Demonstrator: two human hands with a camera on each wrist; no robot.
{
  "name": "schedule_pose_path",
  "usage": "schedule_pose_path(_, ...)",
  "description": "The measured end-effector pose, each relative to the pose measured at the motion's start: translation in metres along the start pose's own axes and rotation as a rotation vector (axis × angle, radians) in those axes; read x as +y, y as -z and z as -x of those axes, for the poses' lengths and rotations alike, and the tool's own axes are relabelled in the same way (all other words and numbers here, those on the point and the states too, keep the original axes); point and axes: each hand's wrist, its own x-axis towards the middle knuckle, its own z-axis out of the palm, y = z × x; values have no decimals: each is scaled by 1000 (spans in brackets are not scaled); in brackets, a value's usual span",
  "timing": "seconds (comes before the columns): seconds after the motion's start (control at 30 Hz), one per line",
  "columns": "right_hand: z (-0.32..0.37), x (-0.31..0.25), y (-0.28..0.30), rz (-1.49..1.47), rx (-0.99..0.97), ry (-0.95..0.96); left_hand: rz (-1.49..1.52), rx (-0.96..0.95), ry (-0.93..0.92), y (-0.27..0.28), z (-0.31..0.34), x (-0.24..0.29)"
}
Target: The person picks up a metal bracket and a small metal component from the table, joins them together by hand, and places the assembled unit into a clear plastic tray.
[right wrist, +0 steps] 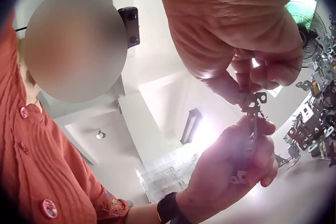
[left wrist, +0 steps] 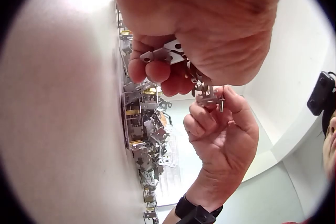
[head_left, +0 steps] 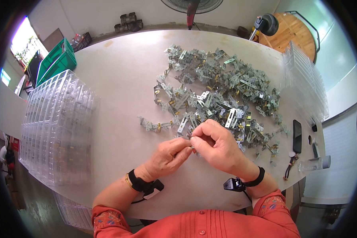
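Both hands meet over the near side of the table, in front of a heap of small metal brackets point(head_left: 226, 91). The left hand point(head_left: 168, 156) has its fingers curled round a metal bracket point(left wrist: 173, 53), part of which shows between the fingers in the left wrist view. Thumb and fingers of the right hand point(head_left: 218, 146) pinch the end of the metal piece point(right wrist: 254, 103) that rises out of the left hand in the right wrist view. Whether it is one part or two joined ones I cannot tell.
Clear plastic trays point(head_left: 59, 131) are stacked at the left, with a green crate point(head_left: 57, 63) behind. More trays point(head_left: 305, 79) stand at the right, near a phone point(head_left: 297, 137) and a bottle point(head_left: 315, 164). A fan point(head_left: 191, 8) is beyond the table.
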Motion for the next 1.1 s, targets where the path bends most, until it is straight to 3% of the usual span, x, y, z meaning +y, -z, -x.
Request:
schedule_pose_path(0.03, -1, 0, 0, -74, 46, -13, 3, -2, 1, -3, 2, 0)
schedule_pose_path(0.1, -2, -1, 0, -146, 94, -26, 378, 60, 289, -11, 8, 0)
schedule_pose_path(0.13, -2, -4, 2, -217, 113, -39, 378, 59, 288, -9, 7, -1)
schedule_pose_path(0.2, -1, -9, 5, -360, 154, -63, 727, 167, 481, 0, 3, -5)
schedule_pose_path(0.27, 0, -7, 5, -399, 126, -50, 747, 210, 495, 1, 1, -10)
schedule_pose_path(0.37, 1, -5, 2, -317, 53, -83, 1055, 297, 475, 4, 0, -9)
schedule_pose_path(0.43, 0, -5, 1, -177, 17, -93, 1061, 290, 471, 4, 0, -9)
schedule_pose_path(1.1, -1, -8, 9, 105, 38, 3, 902, 219, 335, 5, 6, -14)
